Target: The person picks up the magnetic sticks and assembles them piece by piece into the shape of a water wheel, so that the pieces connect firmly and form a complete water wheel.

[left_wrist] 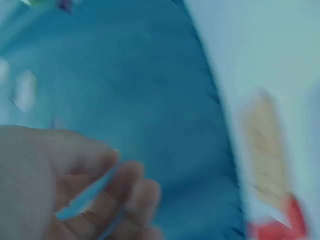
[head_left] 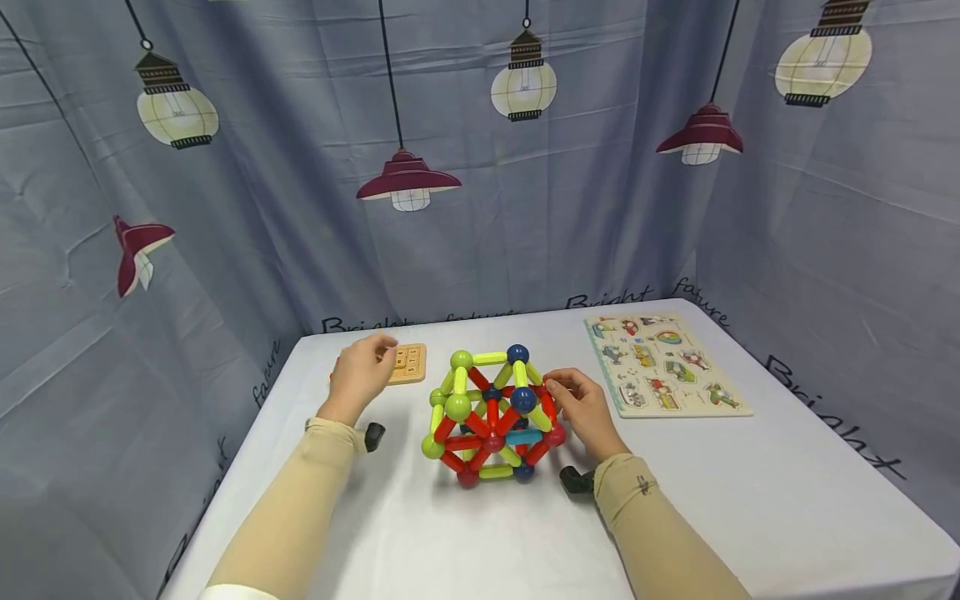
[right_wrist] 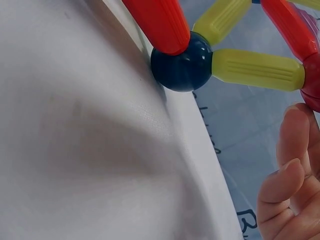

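A magnetic ball-and-rod model (head_left: 492, 443) stands on the table, a rounded frame of red, yellow-green and blue rods joined by coloured balls. At its upper right side, my right hand (head_left: 588, 408) grips it with bent fingers and thumb. The right wrist view has the fingertips (right_wrist: 295, 122) at a dark red ball (right_wrist: 313, 80), beside a yellow-green rod (right_wrist: 257, 69). My left hand (head_left: 360, 375) is raised left of the model, near a wooden number board (head_left: 409, 363). Its fingers (left_wrist: 142, 197) are loosely bent, with nothing between them and the thumb in the blurred left wrist view.
A picture puzzle board (head_left: 660, 367) lies at the back right of the white-covered table (head_left: 465, 550). Something red (left_wrist: 280, 222) shows past the left hand. A grey-blue curtain (head_left: 465, 258) with printed lamps hangs around the back and sides.
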A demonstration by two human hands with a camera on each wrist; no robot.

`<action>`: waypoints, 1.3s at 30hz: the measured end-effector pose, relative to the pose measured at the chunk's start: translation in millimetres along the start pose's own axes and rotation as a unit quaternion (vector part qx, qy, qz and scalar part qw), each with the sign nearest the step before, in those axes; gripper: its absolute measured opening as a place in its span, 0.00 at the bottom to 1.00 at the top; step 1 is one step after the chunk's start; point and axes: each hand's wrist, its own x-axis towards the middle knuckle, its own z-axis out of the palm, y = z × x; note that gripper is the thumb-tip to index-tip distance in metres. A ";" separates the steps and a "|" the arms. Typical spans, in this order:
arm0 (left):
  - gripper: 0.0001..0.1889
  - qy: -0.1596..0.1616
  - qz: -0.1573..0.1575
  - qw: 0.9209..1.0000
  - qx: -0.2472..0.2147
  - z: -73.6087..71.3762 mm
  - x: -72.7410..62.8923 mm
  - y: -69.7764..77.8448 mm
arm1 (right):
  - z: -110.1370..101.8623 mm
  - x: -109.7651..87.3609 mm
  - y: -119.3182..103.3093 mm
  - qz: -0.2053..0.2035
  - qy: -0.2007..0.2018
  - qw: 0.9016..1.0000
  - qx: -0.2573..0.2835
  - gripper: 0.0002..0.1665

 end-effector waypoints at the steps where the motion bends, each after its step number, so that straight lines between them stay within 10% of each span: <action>1: 0.16 -0.010 -0.033 0.999 0.017 1.5 -0.3 -17.4 | -0.3 0.0 -0.5 0.001 0.000 1.000 -0.002 0.21; 8: 0.25 -0.051 -0.141 0.988 0.038 22.2 -16.0 -84.3 | -5.7 -0.3 -3.0 0.000 0.011 1.000 -0.008 0.20; 19: 0.28 -0.055 -0.137 0.985 0.088 31.5 -12.1 -99.0 | -5.6 -1.8 1.3 0.014 0.009 1.000 -0.004 0.21; 27: 0.11 -0.078 -0.124 0.987 0.065 33.5 -6.1 -102.8 | 0.2 -1.3 3.4 0.008 0.008 1.000 -0.002 0.20; 34: 0.13 -0.065 -0.051 0.996 0.024 39.1 -11.5 -80.2 | 2.3 0.5 1.5 0.000 0.003 1.000 0.000 0.21; 39: 0.15 0.006 0.077 0.995 -0.065 16.1 -19.6 -7.6 | 2.0 1.1 0.9 0.000 0.002 1.000 -0.006 0.20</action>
